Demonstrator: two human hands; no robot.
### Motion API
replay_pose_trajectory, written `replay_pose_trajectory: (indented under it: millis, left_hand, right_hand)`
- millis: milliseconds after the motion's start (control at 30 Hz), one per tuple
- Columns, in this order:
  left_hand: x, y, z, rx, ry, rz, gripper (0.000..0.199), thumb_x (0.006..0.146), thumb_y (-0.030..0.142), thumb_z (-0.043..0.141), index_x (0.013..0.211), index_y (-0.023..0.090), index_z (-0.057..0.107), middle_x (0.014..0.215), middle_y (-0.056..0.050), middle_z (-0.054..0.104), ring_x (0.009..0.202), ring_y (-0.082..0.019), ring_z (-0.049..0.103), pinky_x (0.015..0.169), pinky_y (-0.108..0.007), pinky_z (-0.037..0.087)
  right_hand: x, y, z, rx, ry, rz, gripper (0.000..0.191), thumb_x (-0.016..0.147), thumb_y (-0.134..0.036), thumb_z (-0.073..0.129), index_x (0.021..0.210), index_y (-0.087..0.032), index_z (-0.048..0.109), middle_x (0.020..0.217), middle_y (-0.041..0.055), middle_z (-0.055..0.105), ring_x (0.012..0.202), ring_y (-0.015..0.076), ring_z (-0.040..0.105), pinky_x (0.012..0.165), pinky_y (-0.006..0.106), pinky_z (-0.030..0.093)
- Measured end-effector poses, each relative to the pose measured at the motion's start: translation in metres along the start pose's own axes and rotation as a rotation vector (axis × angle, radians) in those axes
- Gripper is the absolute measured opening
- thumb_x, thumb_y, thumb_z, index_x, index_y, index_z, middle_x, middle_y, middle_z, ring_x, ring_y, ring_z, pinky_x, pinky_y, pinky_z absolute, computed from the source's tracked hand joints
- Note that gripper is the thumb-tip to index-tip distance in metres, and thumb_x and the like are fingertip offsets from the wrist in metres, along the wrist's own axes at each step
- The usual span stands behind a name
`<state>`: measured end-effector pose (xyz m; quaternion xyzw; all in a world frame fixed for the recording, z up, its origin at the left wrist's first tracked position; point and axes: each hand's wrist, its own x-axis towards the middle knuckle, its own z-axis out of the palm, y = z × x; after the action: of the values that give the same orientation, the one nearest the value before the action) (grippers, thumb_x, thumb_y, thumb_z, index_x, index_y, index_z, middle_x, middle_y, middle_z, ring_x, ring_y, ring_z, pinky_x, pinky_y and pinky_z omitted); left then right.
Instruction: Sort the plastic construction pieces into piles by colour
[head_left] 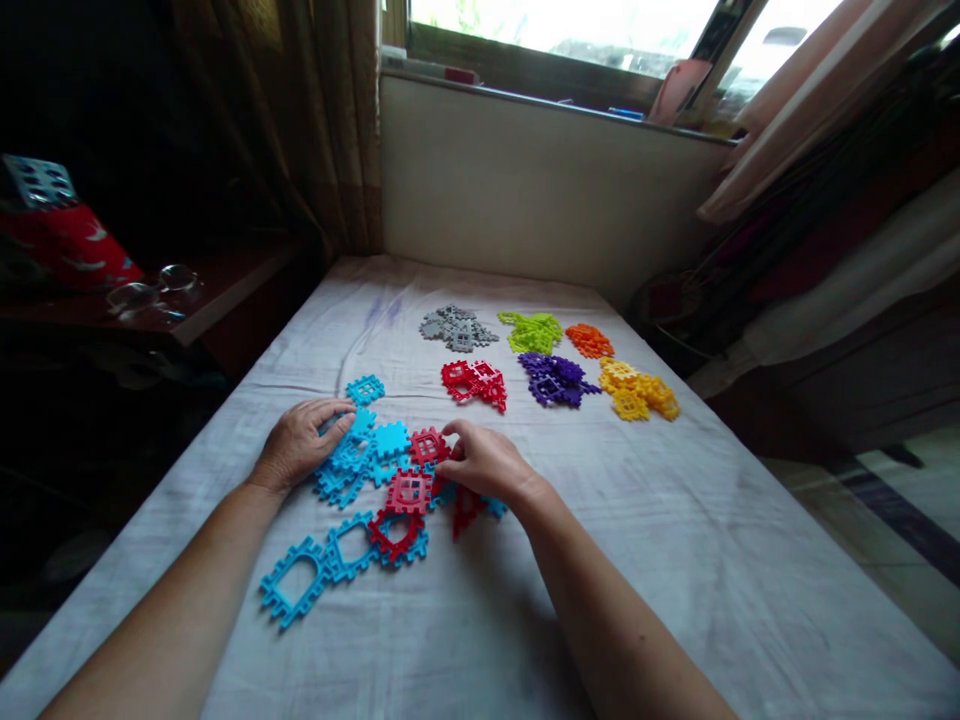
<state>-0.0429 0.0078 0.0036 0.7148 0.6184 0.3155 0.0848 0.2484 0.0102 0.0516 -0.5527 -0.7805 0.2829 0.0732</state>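
Left fingers [334,408] close together over left side of blue pile [351,456]; right fingers [453,428] curled at red piece [426,434], right edge. Both pinches unclear.

TEXT: none you can read | LABELS: none you can make out | BRANDS: none legible to you | NUMBERS: you can read none | SIGNS: none you can read

Looks like smooth plastic in blue notched squares [391,440] and red notched squares [410,490], matt creased cloth in the white sheet [450,640] toward six o'clock.
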Motion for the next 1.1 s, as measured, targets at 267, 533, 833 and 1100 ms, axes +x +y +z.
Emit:
replay_pose_trajectory:
  millis: [267, 533, 833, 1100]
  left_hand:
    - [0.000, -0.001, 0.001, -0.006, 0.000, -0.001, 0.047, 0.083, 0.060, 0.047, 0.094, 0.024, 0.075, 0.108, -0.006, 0.077, 0.105, -0.026, 0.069, 0.101, -0.040, 0.051]
    - [0.001, -0.003, 0.001, -0.011, 0.003, 0.004, 0.046, 0.083, 0.060, 0.048, 0.094, 0.024, 0.075, 0.108, -0.006, 0.077, 0.105, -0.026, 0.069, 0.101, -0.040, 0.051]
    - [0.001, -0.001, 0.001, -0.005, 0.004, -0.003, 0.047, 0.083, 0.059, 0.047, 0.094, 0.023, 0.075, 0.109, -0.007, 0.077, 0.106, -0.027, 0.069, 0.102, -0.039, 0.050]
    - [0.001, 0.000, 0.001, -0.009, -0.010, -0.022, 0.047, 0.082, 0.060, 0.047, 0.095, 0.023, 0.074, 0.110, -0.007, 0.076, 0.108, -0.027, 0.068, 0.103, -0.040, 0.049]
  right_hand:
    - [0.042, 0.047, -0.006, 0.732, 0.312, 0.046, 0.028, 0.073, -0.035, 0.068, 0.093, -0.017, 0.067, 0.074, -0.0015, 0.068, 0.062, 0.0115, 0.060, 0.059, 0.023, 0.047]
    - [0.071, 0.064, -0.033, 0.456, 0.631, 0.171, 0.031, 0.078, -0.028, 0.064, 0.107, -0.018, 0.070, 0.105, 0.0083, 0.075, 0.085, 0.0167, 0.068, 0.081, 0.030, 0.053]
    - [0.020, 0.047, -0.009, 0.198, 0.405, 0.033, 0.020, 0.086, -0.024, 0.057, 0.093, -0.022, 0.076, 0.091, 0.0023, 0.076, 0.079, 0.0152, 0.066, 0.076, 0.026, 0.050]
    - [-0.013, -0.003, -0.004, -0.050, -0.009, -0.441, 0.047, 0.076, -0.047, 0.080, 0.116, -0.024, 0.071, 0.113, 0.0055, 0.068, 0.100, 0.0185, 0.063, 0.086, 0.027, 0.047]
